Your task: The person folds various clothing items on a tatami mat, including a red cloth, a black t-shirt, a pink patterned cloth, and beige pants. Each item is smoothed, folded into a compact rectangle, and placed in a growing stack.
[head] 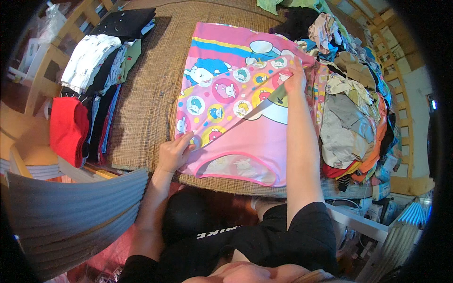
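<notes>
A pink printed garment (262,136) with cartoon sheep lies spread on a woven mat, its pink-trimmed neckline towards me. A sleeve or side part printed with round sheep motifs is drawn diagonally across its front. My left hand (176,151) pinches the cloth at the lower left edge. At the upper right, my right hand (296,79) grips the folded-over part, its fingertips partly hidden by fabric. Between the hands the printed cloth is stretched, with a shadowed gap beneath its lower edge.
Folded clothes stand at the left, among them a red one (69,131), a white one (91,60) and a black one (122,23). A large loose heap of clothes (350,116) lies right. The woven mat (143,106) ends near my knees; wooden rails (398,88) flank it.
</notes>
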`<state>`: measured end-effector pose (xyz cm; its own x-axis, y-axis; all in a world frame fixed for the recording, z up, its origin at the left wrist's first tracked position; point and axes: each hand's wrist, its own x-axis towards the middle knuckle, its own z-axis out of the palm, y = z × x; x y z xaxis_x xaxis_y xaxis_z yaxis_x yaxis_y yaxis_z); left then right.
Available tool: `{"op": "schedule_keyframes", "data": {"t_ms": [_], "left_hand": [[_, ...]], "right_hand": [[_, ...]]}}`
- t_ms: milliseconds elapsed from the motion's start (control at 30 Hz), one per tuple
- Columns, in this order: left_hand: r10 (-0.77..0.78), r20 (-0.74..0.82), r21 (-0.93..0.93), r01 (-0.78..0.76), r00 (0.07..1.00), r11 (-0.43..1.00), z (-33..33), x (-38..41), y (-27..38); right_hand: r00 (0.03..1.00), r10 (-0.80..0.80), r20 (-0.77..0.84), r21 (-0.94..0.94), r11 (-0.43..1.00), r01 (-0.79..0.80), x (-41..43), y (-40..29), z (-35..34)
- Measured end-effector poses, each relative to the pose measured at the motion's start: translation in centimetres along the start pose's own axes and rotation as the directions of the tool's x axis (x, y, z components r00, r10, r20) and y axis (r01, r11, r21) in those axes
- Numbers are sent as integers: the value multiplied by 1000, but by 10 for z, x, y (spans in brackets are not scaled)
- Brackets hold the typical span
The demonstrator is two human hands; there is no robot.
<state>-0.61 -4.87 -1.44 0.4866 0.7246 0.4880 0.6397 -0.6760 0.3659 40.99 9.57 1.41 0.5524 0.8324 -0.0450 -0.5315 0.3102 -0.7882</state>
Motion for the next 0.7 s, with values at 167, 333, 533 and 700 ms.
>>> {"op": "schedule_keyframes", "data": {"t_ms": [167, 333, 533, 700], "left_hand": [[54, -29, -30, -55, 998, 998, 2, 3, -2], [51, -28, -56, -52, 998, 997, -2, 3, 0], [62, -32, -69, -64, 998, 996, 0, 4, 0], [64, -35, -75, -66, 997, 995, -3, 1, 0]], "right_hand": [[999, 9, -43, -88, 996, -12, 16, -1, -28], [973, 96, -208, -179, 975, -134, 8, 6, -55], [995, 58, -84, -350, 933, -84, 14, 3, -75], [986, -90, -141, -724, 689, -41, 1, -16, -73]]}}
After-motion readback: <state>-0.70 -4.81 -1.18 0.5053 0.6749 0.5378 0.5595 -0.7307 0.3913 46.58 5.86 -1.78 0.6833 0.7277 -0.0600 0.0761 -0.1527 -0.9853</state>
